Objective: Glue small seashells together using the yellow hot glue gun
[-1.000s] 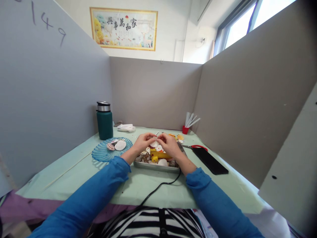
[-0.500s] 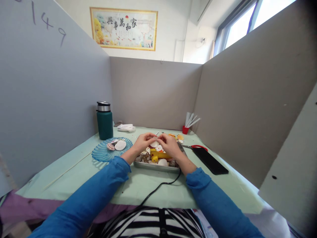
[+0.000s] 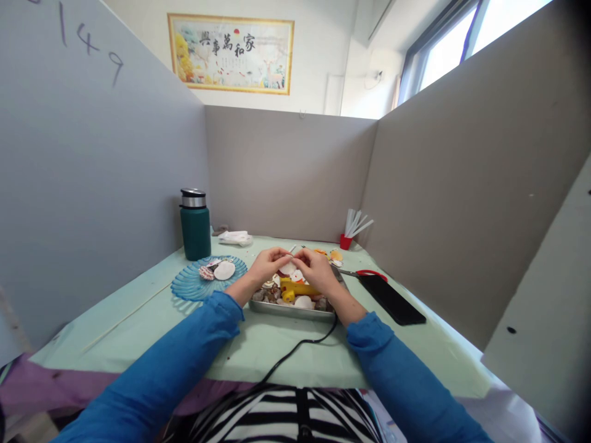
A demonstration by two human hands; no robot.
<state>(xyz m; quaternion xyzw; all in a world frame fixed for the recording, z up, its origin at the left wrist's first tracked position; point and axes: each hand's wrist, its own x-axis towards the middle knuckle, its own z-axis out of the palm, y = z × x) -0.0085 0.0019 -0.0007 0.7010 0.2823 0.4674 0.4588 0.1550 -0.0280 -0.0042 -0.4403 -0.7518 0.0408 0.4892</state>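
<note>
Over the metal tray (image 3: 290,311), my left hand (image 3: 268,264) and my right hand (image 3: 316,269) meet with fingertips pinched together. Between them shows a pale round seashell (image 3: 288,269), gripped at its upper edge by both hands; the exact contact is partly hidden by the fingers. Below the hands a yellow glue gun (image 3: 298,288) lies in the tray among stones and shells, its black cord (image 3: 295,347) running toward me. A white shell (image 3: 303,302) rests near the tray's front rim.
To the left, a blue scalloped plate (image 3: 184,284) bears several shells, with a green bottle (image 3: 196,232) behind it. On the right lie red-handled scissors (image 3: 373,274) and a black phone-like slab (image 3: 392,299). A red cup (image 3: 346,242) holds white sticks; grey partitions surround the table.
Almost nothing differs. The pale shell between my fingers seems slightly tilted compared with before, while both hands keep their place above the tray.
</note>
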